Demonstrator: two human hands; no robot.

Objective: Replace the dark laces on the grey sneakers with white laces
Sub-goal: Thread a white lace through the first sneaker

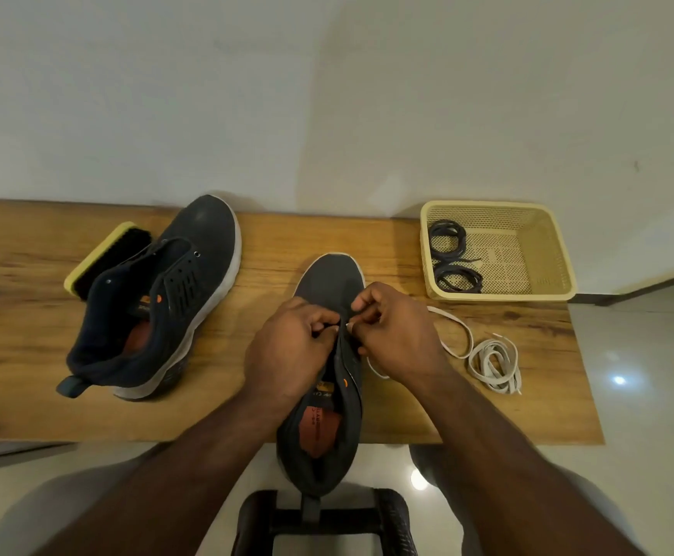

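A grey sneaker lies in the middle of the wooden table, toe pointing away, heel over the near edge. My left hand grips its left eyelet flap. My right hand pinches the tip of a white lace at the eyelets. That lace trails right across the table. A second white lace lies coiled further right. The other grey sneaker sits unlaced at the left. Two coiled dark laces lie in the basket.
A cream plastic basket stands at the table's back right. A yellow-backed shoe brush lies behind the left sneaker. The wooden table meets a white wall. A black stool frame is below, over a shiny tiled floor.
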